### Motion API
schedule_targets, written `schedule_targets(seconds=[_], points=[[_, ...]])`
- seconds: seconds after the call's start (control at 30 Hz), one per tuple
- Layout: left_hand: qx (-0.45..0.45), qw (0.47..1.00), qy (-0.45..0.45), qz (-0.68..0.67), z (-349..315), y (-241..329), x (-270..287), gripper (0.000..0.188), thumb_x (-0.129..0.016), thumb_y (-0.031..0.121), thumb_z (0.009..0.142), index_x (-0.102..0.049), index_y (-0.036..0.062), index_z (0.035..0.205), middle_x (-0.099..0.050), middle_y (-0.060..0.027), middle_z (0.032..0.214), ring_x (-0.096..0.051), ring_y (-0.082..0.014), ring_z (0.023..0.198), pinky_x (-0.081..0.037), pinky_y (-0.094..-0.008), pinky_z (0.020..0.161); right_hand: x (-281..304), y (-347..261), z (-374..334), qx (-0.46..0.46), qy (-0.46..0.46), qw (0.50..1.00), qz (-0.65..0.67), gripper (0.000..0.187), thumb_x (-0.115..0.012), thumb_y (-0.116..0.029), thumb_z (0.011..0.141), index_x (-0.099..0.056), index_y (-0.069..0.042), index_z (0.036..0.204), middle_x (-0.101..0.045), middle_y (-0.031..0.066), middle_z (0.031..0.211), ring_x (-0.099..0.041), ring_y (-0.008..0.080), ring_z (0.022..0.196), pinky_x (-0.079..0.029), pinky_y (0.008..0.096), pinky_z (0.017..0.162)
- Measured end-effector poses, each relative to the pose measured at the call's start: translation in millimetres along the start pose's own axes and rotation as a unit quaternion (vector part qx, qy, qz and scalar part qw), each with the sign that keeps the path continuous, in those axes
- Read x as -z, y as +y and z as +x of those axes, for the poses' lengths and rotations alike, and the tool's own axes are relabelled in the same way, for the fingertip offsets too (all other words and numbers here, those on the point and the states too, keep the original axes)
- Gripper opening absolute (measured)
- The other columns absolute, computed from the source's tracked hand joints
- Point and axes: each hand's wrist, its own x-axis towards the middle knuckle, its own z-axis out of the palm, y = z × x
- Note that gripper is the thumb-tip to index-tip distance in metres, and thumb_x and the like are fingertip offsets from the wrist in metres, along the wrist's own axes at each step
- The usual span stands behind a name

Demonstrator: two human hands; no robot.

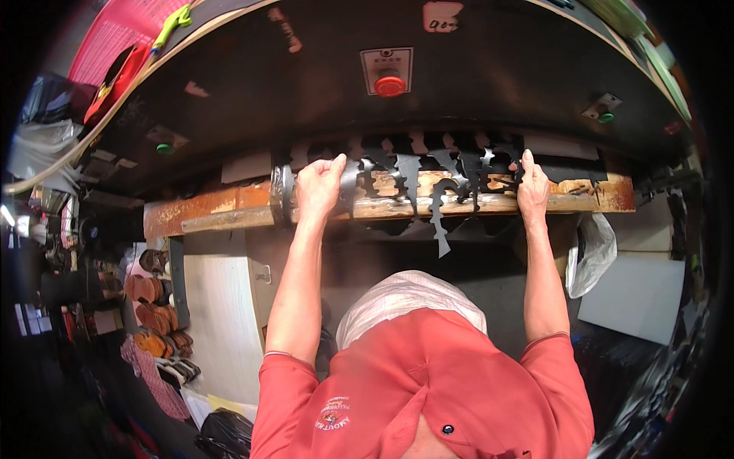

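Observation:
A black sheet (407, 172) with jagged, die-cut gaps is stretched over the wooden ledge in front of me, its narrow strips hanging down past the front edge. My left hand (319, 183) is closed on its left part, thumb on top. Near the right end, my right hand (533, 187) pinches the sheet's border, thumb pointing up. Between my hands a loose notched strip (438, 218) curls over the edge and dangles. Whether the sheet is leather or a synthetic, I cannot tell.
Beyond the wooden ledge (229, 208) rises a dark machine panel with a red push button (390, 86) and green buttons (164, 148) (605, 118). A white plastic bag (592, 256) hangs at right. Stacked brown and orange pieces (153, 315) stand at left, below a pink basket (115, 34).

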Motion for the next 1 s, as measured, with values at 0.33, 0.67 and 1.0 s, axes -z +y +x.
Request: schedule_targets(seconds=[0.33,0.67,1.0], points=[[-0.123,0.986,0.086,0.073,-28,-8,-22,0.036,-0.068,0.032,0.102,-0.072,-0.0006,0.087,-0.070,-0.0173,0.072,-0.070,-0.0269,0.070,-0.053,-0.0431,0.070,19,-11,-7,0.033,-0.274,0.951,0.139,0.048,-0.056,-0.038,0.112,-0.076,0.004,0.104,-0.074,0.0069,0.086,-0.067,0.0158,0.088,-0.052,0.0329,0.088],[-0.136,0.989,-0.011,-0.066,-24,-17,-5,0.039,-0.068,0.021,0.105,-0.051,0.0009,0.075,-0.044,0.0031,0.067,-0.039,-0.0071,0.066,-0.036,-0.0303,0.059,51,10,-6,-0.044,-0.272,0.933,0.229,0.025,-0.065,-0.025,0.108,-0.071,-0.001,0.103,-0.067,0.0023,0.088,-0.062,0.0119,0.088,-0.047,0.0277,0.084],[-0.242,0.970,0.009,0.013,-15,-20,0,0.024,-0.077,0.008,0.092,-0.059,0.0019,0.076,-0.053,-0.0162,0.071,-0.057,-0.0379,0.071,-0.044,-0.0482,0.064,45,-62,59,-0.096,0.036,0.992,0.080,0.038,-0.071,-0.018,0.104,-0.069,0.003,0.136,-0.072,0.0111,0.126,-0.067,0.0170,0.120,-0.051,0.0282,0.096]])
